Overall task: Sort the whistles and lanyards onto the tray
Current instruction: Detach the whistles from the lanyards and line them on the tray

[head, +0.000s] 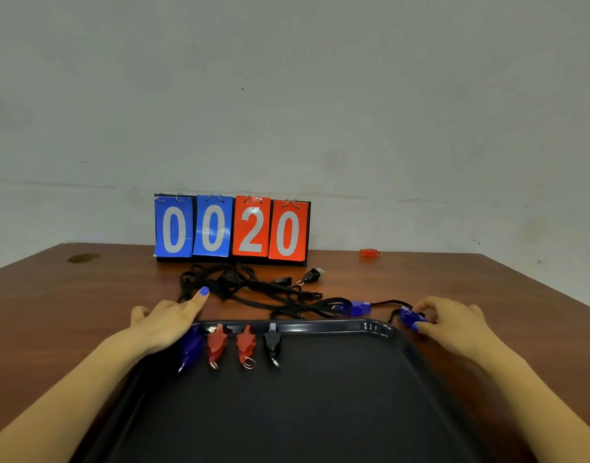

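Black tray (pixel 320 327), brown table (pixel 420 275), blue-and-red scoreboard (pixel 231 228), seemingly black lanyards (pixel 253 289)

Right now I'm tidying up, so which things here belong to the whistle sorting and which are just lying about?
Part of the job:
tray
four whistles lined up on it
blue whistle in the right hand
blue whistle on the table
black whistle
red whistle
tangled black lanyards

Lying about:
scoreboard reading 00 20

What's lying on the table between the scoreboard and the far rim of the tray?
In the head view, a tangled pile of black lanyards fills that stretch between the scoreboard and the tray, with a black whistle at its right side.
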A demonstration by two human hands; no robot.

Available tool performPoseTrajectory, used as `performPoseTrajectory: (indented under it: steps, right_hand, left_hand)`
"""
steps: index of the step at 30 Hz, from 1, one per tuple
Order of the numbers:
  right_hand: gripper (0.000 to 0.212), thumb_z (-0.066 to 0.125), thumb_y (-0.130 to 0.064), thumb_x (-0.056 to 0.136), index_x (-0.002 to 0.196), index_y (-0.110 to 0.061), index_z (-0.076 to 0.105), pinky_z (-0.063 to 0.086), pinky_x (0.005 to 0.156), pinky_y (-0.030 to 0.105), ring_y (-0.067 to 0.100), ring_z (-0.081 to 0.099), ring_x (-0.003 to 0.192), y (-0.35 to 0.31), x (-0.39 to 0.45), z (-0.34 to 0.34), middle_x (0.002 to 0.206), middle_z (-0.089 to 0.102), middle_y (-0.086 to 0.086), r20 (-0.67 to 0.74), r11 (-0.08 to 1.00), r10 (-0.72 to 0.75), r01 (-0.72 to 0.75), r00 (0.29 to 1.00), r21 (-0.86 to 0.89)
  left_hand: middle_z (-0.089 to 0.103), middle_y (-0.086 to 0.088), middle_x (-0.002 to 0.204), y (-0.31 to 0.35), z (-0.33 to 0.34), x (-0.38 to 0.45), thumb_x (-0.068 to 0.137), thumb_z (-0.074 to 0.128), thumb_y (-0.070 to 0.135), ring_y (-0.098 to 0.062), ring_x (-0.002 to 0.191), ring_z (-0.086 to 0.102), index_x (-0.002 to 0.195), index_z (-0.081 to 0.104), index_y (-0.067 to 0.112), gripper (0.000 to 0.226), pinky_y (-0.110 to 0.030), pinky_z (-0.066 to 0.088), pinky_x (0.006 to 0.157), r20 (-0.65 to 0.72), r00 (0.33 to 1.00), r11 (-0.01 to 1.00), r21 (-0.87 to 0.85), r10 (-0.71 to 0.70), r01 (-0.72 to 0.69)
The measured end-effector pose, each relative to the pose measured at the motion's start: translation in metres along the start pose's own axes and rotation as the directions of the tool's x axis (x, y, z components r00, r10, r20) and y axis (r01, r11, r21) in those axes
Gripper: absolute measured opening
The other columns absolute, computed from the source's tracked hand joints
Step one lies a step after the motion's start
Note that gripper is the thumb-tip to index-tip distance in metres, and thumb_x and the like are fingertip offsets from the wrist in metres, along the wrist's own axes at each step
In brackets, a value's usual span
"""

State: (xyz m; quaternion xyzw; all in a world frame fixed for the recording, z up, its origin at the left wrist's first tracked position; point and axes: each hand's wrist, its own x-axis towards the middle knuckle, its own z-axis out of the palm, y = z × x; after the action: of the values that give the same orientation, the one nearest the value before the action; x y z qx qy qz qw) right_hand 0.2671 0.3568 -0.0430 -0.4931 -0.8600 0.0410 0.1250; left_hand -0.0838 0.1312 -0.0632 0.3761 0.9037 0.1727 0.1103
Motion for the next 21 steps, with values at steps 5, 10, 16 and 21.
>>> performPoseTrajectory:
  steps: [5,10,16,21]
  right_hand:
    - [0.024,0.057,-0.025,0.089,0.112,-0.025,0.061,0.045,0.092,0.034,0.013,0.056,0.097,-0.006,0.004,0.010,0.110,0.061,-0.004,-0.122,0.976,0.012,0.016,0.992,0.219]
    - [0.029,0.039,-0.014,0.098,0.124,-0.008,0.051,0.039,0.093,0.034,0.026,0.050,0.113,-0.017,0.004,0.006,0.128,0.050,0.015,-0.108,0.861,0.155,-0.081,0.982,0.502]
    - [0.026,0.039,-0.020,0.098,0.120,-0.013,0.052,0.043,0.085,0.033,0.021,0.054,0.100,-0.021,0.004,0.009,0.124,0.054,0.009,-0.152,0.850,0.159,-0.057,0.975,0.524]
    - [0.024,0.042,-0.020,0.096,0.118,-0.020,0.050,0.042,0.074,0.031,0.013,0.051,0.084,-0.029,-0.001,0.009,0.111,0.060,-0.001,-0.258,0.801,0.187,0.005,0.948,0.598]
  left_hand:
    - [0.025,-0.002,0.153,-0.006,-0.004,-0.002,0.092,0.005,0.059,-0.028,0.139,0.019,0.140,0.035,0.023,0.067,-0.047,0.010,0.111,-0.138,0.987,0.996,-0.029,-0.086,0.083]
    - [0.050,-0.007,0.137,0.000,-0.018,-0.009,0.099,0.022,0.040,-0.030,0.127,0.039,0.124,0.054,0.023,0.045,-0.045,0.021,0.105,-0.380,0.924,0.990,-0.142,-0.048,-0.007]
    - [0.057,0.009,0.128,0.055,-0.039,-0.021,0.096,0.042,0.032,-0.014,0.120,0.048,0.123,0.054,0.032,0.029,-0.042,0.032,0.106,-0.345,0.901,0.961,0.012,0.263,-0.276]
    - [0.058,0.012,0.124,0.148,-0.023,-0.029,0.096,0.039,0.021,-0.010,0.119,0.046,0.123,0.054,0.033,0.033,-0.038,0.025,0.107,-0.223,0.785,0.815,0.206,0.578,-0.542]
